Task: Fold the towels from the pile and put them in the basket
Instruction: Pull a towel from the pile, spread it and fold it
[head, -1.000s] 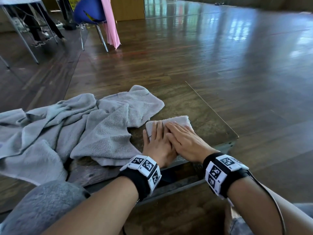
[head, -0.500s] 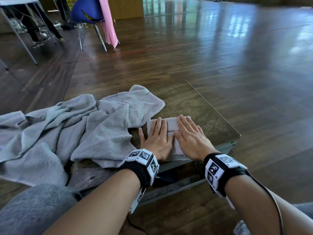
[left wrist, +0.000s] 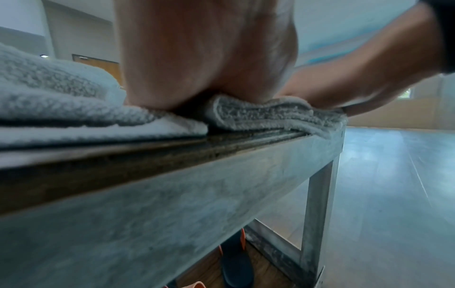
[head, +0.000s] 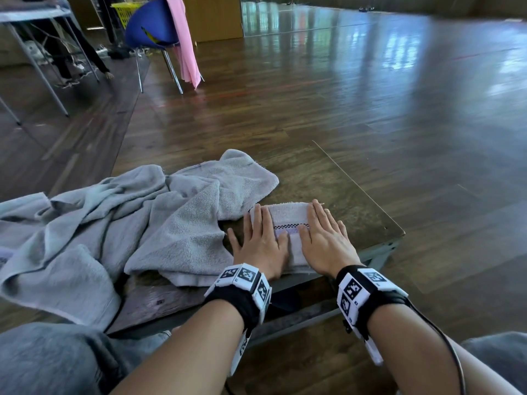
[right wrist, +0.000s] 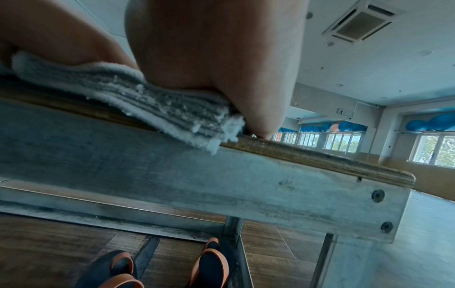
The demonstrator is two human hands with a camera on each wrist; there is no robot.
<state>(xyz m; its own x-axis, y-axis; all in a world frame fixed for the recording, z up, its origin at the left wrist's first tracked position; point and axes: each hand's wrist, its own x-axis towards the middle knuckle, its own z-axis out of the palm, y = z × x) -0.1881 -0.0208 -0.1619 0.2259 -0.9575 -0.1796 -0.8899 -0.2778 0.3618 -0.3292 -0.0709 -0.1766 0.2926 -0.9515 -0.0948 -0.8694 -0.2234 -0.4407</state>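
Observation:
A small folded white towel with a chequered stripe lies at the near right edge of the wooden table. My left hand presses flat on its left side and my right hand presses flat on its right side, fingers straight. The wrist views show the towel's stacked layers squeezed under the palms at the table edge. A pile of rumpled grey towels spreads over the table's left half, touching the folded one. No basket for the towels shows near the table.
The table has a grey metal frame; feet in dark sandals stand under it. A blue chair with a pink cloth, a yellow crate and another table stand far back left on the wooden floor.
My hands, overlapping in the towel's middle a second ago, have slid apart to its left and right sides, uncovering the chequered stripe. The towel lies flatter.

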